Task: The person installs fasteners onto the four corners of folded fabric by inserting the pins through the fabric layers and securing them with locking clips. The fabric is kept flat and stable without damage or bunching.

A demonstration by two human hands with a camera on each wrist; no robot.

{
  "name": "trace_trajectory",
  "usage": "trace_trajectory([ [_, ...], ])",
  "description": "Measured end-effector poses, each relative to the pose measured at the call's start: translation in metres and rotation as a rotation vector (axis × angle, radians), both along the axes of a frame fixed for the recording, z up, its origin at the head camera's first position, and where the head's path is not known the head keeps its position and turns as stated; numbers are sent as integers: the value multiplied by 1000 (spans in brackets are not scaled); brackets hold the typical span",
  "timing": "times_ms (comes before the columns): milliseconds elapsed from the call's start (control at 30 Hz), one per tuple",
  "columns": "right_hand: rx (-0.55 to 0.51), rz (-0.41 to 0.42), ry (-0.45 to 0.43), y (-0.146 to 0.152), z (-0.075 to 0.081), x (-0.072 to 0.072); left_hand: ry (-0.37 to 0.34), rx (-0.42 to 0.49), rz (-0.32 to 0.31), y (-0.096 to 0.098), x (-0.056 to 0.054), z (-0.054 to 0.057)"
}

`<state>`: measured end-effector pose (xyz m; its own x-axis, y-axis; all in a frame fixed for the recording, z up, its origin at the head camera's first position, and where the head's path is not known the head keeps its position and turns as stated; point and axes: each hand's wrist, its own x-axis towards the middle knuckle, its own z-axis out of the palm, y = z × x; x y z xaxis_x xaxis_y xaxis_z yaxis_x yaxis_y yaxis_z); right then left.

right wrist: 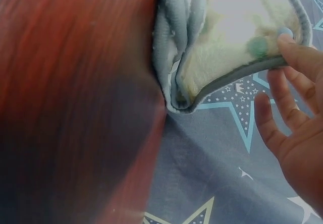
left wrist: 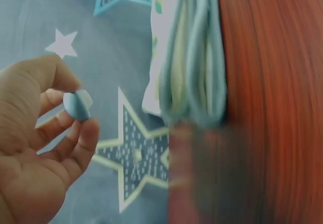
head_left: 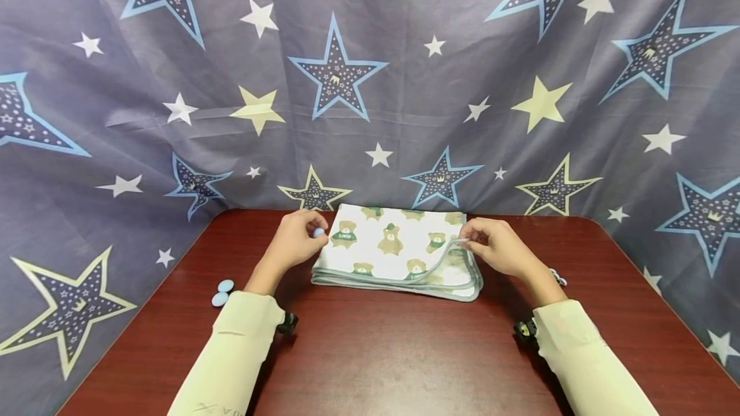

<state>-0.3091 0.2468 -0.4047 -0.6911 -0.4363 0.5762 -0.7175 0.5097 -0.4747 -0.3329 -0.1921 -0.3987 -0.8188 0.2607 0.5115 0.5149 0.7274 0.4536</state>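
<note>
A folded white blanket [head_left: 390, 242] with brown teddy bears and grey-green edging lies near the back of the table. At its left side, my left hand [head_left: 297, 236] pinches a small light-blue round piece [left wrist: 77, 104] with a whitish side between thumb and fingertips. My right hand [head_left: 496, 246] holds the blanket's top layer by its edge at the right corner, lifting that corner off the layers below. In the right wrist view, the raised edging [right wrist: 242, 75] runs up to the thumb and fingers, and a pale blue spot shows at the thumb tip.
Two pale blue discs [head_left: 222, 294] lie on the reddish-brown table [head_left: 405, 352], left of the left forearm. Small whitish pieces [head_left: 558, 277] lie just beyond the right wrist. A grey cloth [head_left: 370, 140] printed with stars hangs right behind the table.
</note>
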Motion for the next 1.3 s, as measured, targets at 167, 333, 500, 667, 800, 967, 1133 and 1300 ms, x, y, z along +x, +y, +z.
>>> trace_trajectory([
  [167, 5, -3, 17, 1, 1, 0, -7, 135, -58, 30, -4, 0],
  [333, 23, -12, 21, 2, 2, 0, -190, 394, -129, 59, -7, -1],
  [500, 30, -22, 13, 2, 4, 2, -530, 994, -219, 87, -11, -6],
  [667, 18, -18, 8, 1, 5, 2, -704, 1329, -193, 109, -17, -10],
  [800, 8, -10, 2, 1, 5, 1, -699, 1298, -203, 125, -18, -12],
  [967, 1, -2, -4, -1, 6, 2, -702, 1270, -247, 141, -19, -14],
  [1133, 5, -5, -4, -1, 5, 2, -743, 1264, -266, 158, -21, -16],
  [1300, 12, 2, 0, -2, 6, 3, -764, 1225, -279, 177, -20, -17],
])
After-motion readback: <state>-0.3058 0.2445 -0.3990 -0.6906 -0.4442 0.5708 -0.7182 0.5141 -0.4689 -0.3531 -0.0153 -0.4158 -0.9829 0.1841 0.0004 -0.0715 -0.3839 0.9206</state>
